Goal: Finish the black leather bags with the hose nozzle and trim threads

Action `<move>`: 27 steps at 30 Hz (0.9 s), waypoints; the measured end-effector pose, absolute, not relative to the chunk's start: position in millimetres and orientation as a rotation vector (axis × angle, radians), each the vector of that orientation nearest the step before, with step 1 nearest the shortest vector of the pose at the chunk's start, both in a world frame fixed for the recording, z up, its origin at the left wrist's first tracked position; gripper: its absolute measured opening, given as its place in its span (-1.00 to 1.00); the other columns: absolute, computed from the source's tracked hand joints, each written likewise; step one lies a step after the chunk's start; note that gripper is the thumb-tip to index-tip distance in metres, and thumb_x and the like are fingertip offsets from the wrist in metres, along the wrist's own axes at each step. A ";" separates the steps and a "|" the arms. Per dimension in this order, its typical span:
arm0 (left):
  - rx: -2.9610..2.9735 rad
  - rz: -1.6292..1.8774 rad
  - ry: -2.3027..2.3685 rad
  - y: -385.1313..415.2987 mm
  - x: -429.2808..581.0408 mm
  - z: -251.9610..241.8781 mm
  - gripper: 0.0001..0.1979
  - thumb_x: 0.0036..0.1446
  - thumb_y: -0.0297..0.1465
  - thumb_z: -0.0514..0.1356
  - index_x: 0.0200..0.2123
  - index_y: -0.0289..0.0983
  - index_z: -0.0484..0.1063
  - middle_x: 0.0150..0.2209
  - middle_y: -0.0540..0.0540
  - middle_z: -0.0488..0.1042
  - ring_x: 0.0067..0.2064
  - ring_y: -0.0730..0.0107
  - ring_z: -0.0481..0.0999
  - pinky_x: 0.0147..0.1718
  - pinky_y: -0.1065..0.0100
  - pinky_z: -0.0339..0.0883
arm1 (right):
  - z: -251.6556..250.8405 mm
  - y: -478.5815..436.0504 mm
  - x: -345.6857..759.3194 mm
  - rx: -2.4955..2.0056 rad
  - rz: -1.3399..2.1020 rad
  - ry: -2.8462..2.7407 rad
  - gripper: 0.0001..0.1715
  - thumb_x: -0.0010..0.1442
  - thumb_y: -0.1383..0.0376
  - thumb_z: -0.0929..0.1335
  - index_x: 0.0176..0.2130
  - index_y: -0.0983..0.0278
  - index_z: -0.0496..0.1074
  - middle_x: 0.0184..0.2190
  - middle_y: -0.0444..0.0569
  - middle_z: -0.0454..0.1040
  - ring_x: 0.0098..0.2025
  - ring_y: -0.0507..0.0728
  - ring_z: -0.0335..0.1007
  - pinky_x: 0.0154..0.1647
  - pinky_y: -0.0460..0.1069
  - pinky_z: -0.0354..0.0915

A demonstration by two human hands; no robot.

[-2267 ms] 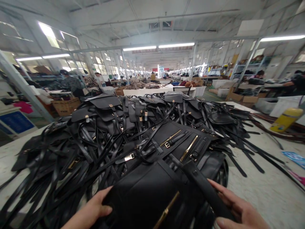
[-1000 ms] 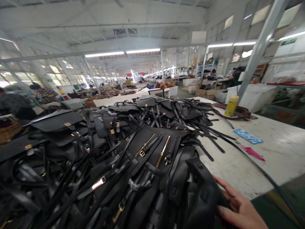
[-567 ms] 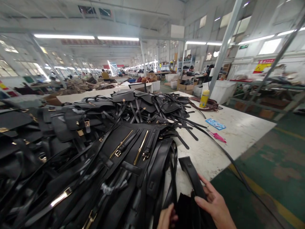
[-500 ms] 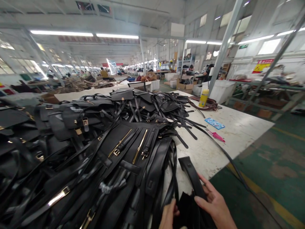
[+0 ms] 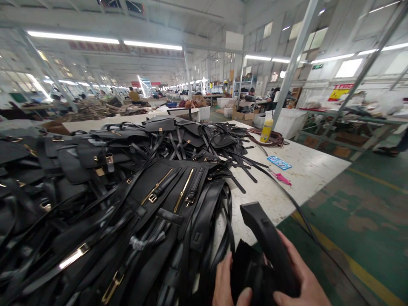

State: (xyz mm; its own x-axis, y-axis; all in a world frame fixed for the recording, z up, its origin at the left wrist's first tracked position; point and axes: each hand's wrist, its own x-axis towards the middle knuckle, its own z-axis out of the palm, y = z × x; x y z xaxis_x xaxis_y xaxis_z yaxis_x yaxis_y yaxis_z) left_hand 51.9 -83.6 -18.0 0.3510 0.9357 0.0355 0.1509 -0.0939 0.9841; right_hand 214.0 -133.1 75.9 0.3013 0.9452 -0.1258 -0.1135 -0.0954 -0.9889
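At the lower right edge, my right hand [image 5: 301, 276] is closed around a black padded strap [image 5: 266, 229], which bends up and ends in a squared tip over the table. Close by on its left, my left hand [image 5: 225, 278] grips dark black material [image 5: 247, 263] at the bottom of the view. This material and the strap seem to belong to one black bag, though its lower part is cut off. Beside my left hand lies a large heap of black leather backpacks [image 5: 165, 191] with gold zips, buckles and loose straps.
The white table [image 5: 318, 157] carries a yellow bottle [image 5: 266, 129], coiled brown straps [image 5: 276, 139], a blue-and-white card [image 5: 279, 162] and a pink item [image 5: 282, 178]. A black cable [image 5: 299, 208] crosses the table's right edge towards the floor. Cartons [image 5: 244, 114] and a post stand behind.
The strap in my right hand is lifted nearer and tilted more. My left hand has moved slightly lower, its thumb now showing against the black material. The view has shifted slightly right.
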 end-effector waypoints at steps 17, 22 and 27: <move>0.742 0.683 0.531 -45.4 44.8 61.5 -0.53 -0.33 -0.26 0.35 -0.28 -0.37 0.45 -0.41 -0.17 0.49 -0.38 0.21 0.46 -0.33 0.28 0.27 | 92.2 -143.6 231.5 -1.253 0.996 -0.645 0.08 -0.32 0.09 0.48 0.14 0.13 0.03 -0.22 0.00 0.43 -0.27 0.30 0.39 -0.37 0.03 0.32; 0.663 0.754 0.767 -40.3 10.1 70.2 -0.58 -0.27 -0.29 0.33 -0.28 -0.39 0.46 -0.45 -0.19 0.50 -0.43 0.24 0.47 -0.39 0.30 0.26 | 65.5 -122.5 228.3 -1.311 0.921 -0.733 0.08 -0.26 0.14 0.47 0.16 0.22 -0.03 -0.29 -0.08 0.42 -0.26 0.20 0.34 -0.32 -0.07 0.27; 0.617 0.770 0.827 -42.5 2.5 61.6 -0.54 -0.29 -0.28 0.33 -0.26 -0.40 0.46 -0.47 -0.19 0.50 -0.46 0.26 0.46 -0.47 0.36 0.23 | 36.1 -111.1 226.8 -1.315 1.009 -0.791 0.09 -0.20 0.19 0.45 0.19 0.26 -0.13 -0.18 -0.02 0.41 -0.14 0.24 0.32 -0.23 -0.05 0.27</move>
